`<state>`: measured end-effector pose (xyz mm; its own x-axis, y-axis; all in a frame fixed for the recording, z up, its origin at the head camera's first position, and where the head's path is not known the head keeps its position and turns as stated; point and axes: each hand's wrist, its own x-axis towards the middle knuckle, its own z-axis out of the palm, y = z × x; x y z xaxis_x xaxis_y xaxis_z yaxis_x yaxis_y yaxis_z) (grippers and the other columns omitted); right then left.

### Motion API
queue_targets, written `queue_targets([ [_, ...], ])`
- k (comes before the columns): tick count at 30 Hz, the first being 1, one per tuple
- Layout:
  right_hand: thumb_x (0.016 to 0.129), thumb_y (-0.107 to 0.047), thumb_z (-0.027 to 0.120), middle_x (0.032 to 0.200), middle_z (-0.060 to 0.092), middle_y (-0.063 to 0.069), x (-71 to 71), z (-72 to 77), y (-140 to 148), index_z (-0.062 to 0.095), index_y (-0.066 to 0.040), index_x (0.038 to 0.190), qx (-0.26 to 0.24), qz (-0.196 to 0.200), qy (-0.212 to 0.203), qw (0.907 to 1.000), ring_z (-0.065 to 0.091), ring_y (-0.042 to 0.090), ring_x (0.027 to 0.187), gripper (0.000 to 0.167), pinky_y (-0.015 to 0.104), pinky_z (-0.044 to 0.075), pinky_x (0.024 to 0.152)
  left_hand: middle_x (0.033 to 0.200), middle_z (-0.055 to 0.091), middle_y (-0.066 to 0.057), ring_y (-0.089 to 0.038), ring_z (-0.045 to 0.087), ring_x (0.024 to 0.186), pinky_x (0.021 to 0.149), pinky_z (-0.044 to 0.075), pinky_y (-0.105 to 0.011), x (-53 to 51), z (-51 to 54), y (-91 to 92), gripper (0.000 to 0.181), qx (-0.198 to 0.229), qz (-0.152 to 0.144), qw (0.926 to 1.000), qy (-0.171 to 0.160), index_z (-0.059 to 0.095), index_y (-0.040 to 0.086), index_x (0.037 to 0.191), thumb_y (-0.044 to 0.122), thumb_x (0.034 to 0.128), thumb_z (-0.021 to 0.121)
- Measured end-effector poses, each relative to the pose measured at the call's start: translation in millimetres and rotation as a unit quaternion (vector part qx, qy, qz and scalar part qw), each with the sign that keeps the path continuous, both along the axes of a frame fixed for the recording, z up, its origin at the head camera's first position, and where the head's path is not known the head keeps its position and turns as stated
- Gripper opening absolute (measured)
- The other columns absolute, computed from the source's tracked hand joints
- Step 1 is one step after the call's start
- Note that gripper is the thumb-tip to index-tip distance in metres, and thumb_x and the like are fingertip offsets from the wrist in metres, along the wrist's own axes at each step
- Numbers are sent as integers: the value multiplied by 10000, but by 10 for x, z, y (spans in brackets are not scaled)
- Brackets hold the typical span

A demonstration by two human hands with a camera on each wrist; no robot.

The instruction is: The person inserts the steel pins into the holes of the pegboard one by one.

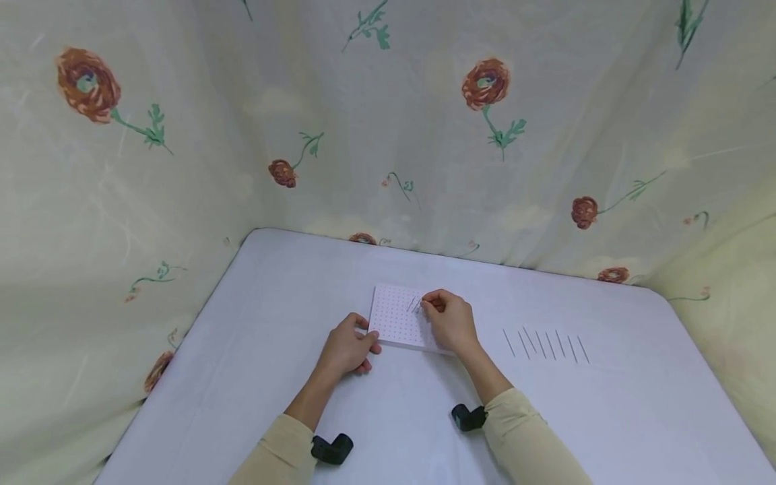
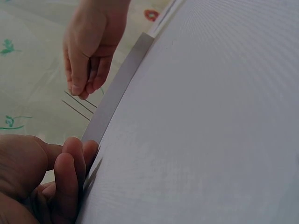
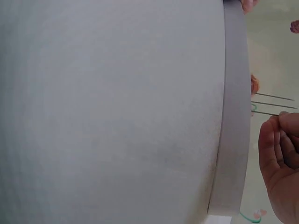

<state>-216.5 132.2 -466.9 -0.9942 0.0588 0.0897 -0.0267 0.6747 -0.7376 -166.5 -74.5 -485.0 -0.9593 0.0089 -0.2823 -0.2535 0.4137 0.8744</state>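
A white perforated board (image 1: 391, 313) with rows of small holes lies on the table. My left hand (image 1: 347, 347) holds its near left corner, thumb on the top face and the other fingers at the side edge. Above the board, my right hand (image 1: 451, 322) pinches a thin dark needle-like pin (image 3: 266, 113) between thumb and fingertips. Its lower end is at the board, but whether it sits in a hole is hidden. Two similar pins (image 3: 275, 97) stand upright in the board beside it, also seen as thin pins (image 2: 77, 109) in the left wrist view.
Several loose thin pins (image 1: 548, 345) lie in a row on the white table (image 1: 606, 411), right of the board. Floral curtains (image 1: 364, 121) hang behind and beside the table. A black wrist camera (image 1: 332, 449) and another black camera (image 1: 469, 417) sit at the sleeves.
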Motion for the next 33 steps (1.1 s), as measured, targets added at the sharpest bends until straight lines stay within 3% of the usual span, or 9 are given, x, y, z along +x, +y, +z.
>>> queue_targets([
  [6, 972, -165, 678, 992, 760, 81, -12, 84, 113, 745, -79, 1083, 78, 19, -205, 9998, 689, 196, 909, 155, 301, 531, 805, 749, 725, -8, -162, 604, 449, 429, 467, -212, 6, 18, 0, 285, -28, 5, 10000, 8, 513, 57, 1253, 206, 1028, 605],
  [10, 993, -203, 652, 1026, 751, 95, -24, 143, 285, 732, -79, 1130, 41, -179, -381, 9991, 696, 202, 926, 202, 288, 551, 792, 752, 725, -16, -168, 605, 452, 431, 469, -215, 13, 28, 7, 291, -9, 15, 10000, 0, 512, 52, 1258, 203, 1027, 605],
  [18, 1041, -234, 559, 1178, 729, 172, 21, 215, 818, 682, -36, 1234, -624, -712, -643, 9934, 696, 158, 954, 302, 183, 584, 793, 770, 730, -15, -169, 613, 465, 435, 478, -218, 1, 10, -10, 304, -53, -14, 10000, -64, 506, 55, 1273, 215, 1032, 601],
  [25, 1055, -287, 529, 1246, 713, 191, 197, 234, 1254, 656, -28, 1284, -697, -1018, -594, 9906, 683, 51, 923, 369, 122, 560, 773, 792, 738, -17, -170, 623, 481, 451, 489, -226, -4, -3, -16, 319, -56, -42, 9999, -155, 502, 58, 1293, 225, 1036, 592],
  [33, 1056, -373, 511, 1276, 705, 189, 390, 218, 1750, 640, -38, 1320, -424, -1598, -677, 9839, 716, 108, 970, 446, 95, 543, 712, 801, 742, -19, -170, 630, 488, 460, 504, -233, 5, 0, -21, 326, -80, -113, 9998, -118, 506, 55, 1295, 233, 1036, 592],
])
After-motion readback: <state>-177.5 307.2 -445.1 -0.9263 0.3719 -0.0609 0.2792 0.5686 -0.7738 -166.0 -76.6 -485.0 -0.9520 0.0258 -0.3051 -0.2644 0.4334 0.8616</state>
